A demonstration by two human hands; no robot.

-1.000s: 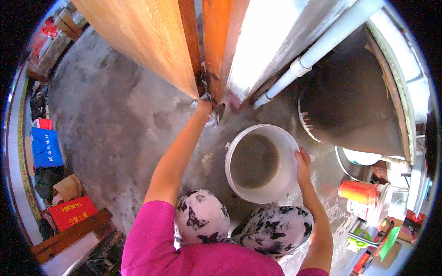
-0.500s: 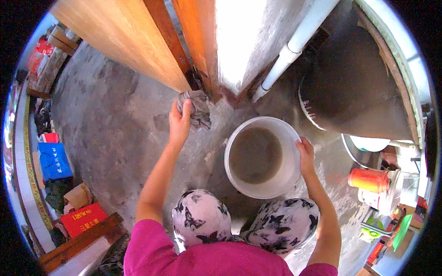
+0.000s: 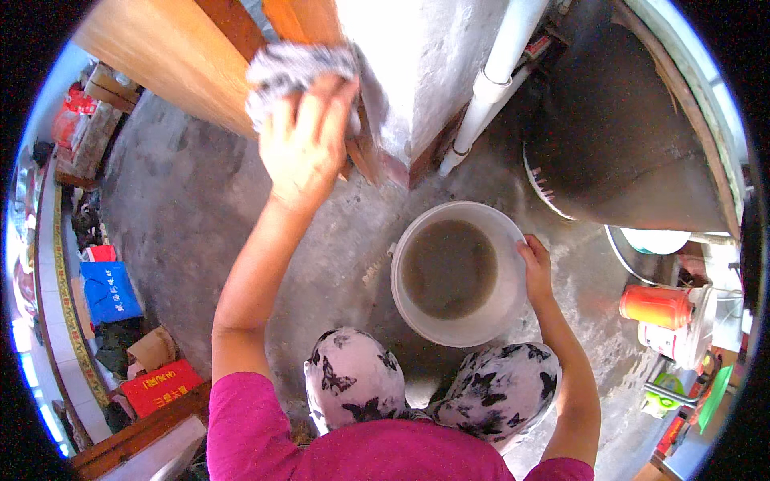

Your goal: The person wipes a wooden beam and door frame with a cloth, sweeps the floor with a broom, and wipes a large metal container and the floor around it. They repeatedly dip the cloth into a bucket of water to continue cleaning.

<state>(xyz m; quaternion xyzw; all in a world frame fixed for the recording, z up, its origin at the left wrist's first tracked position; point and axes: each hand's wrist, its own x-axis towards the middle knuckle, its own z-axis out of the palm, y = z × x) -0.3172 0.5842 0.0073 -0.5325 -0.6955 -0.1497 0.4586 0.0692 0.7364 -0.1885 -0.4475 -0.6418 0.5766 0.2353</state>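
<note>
My left hand (image 3: pixel 309 144) is raised with a crumpled grey cloth (image 3: pixel 293 68) under its fingers, against the wooden door frame (image 3: pixel 301 20) beside the white wall corner. Part of the cloth is hidden by the hand. My right hand (image 3: pixel 536 264) grips the right rim of a white plastic bucket (image 3: pixel 509 301). Murky grey-brown water (image 3: pixel 449 268) lies in the bucket, which stands on the concrete floor in front of my knees.
A wooden door (image 3: pixel 152 56) is at the upper left, and a white pipe (image 3: pixel 485 88) runs down the wall corner. At right are a large dark rounded structure (image 3: pixel 626 136) and an orange container (image 3: pixel 654 306). Blue (image 3: pixel 111 291) and red boxes (image 3: pixel 163 386) lie at left.
My left hand has lifted the cloth from near the floor up the door frame, away from me. My right hand stays on the bucket. The view has shifted slightly.
</note>
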